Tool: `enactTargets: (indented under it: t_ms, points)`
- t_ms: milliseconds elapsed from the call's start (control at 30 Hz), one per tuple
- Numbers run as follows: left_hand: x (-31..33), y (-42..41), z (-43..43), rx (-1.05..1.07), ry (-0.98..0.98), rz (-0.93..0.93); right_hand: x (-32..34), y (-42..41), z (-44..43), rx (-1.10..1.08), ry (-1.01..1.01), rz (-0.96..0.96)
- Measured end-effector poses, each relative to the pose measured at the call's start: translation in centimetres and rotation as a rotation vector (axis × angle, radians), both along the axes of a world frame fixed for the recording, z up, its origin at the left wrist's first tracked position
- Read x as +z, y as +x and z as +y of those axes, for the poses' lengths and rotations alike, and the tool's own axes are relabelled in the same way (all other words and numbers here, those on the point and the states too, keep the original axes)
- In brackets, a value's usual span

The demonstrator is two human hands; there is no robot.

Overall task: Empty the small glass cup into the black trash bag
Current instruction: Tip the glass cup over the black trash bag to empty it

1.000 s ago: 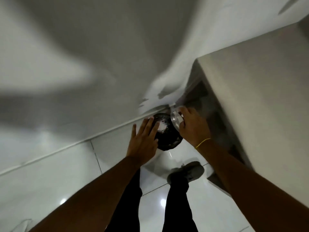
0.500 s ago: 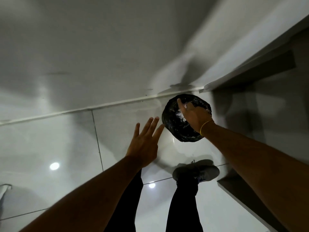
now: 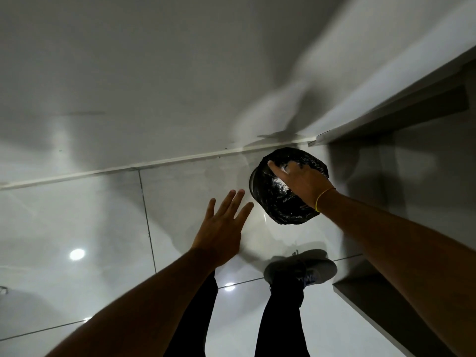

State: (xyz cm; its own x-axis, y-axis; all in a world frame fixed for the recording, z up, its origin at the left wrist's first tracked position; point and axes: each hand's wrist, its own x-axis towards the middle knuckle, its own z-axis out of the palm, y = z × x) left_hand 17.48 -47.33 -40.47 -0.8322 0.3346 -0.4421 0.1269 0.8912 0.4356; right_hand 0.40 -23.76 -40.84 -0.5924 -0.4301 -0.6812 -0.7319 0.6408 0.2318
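Note:
The black trash bag [image 3: 278,204] sits on the floor in the corner between the wall and a cabinet, its mouth open upward, with something white inside. My right hand [image 3: 302,180] reaches over the mouth, fingers curled around the small glass cup [image 3: 286,168]. Only a glint of the cup shows between the fingers; the rest is hidden by the hand. My left hand [image 3: 221,228] hovers to the left of the bag with fingers spread, holding nothing and not touching the bag.
A grey cabinet [image 3: 401,109] with a recessed base stands at the right, close to the bag. A white baseboard [image 3: 180,158] runs along the wall behind. The floor is glossy white tile [image 3: 103,228]. My shoe [image 3: 301,270] stands just below the bag.
My left hand came off the bag's rim and drew back to the left, fingers spread. My right hand moved with the cup from the bag's edge to over its mouth.

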Motion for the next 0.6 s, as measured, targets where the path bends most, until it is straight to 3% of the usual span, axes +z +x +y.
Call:
enactTargets:
  t_ms: [100,300,433,600]
  points:
    - [0.0,-0.4,0.3,0.003,0.008,0.023,-0.1,-0.2,0.5,0.066,0.063,0.016]
    - [-0.1,-0.6,1.0,-0.023,0.011,0.046,-0.2,0.1,1.2,-0.023,-0.068,-0.006]
    - [-0.3,-0.4,1.6,-0.055,-0.007,0.047,-0.9,0.4,1.9,0.031,0.003,0.032]
    - [0.0,-0.3,2.3,-0.074,-0.016,0.033,-0.9,0.5,2.2,-0.027,-0.173,0.021]
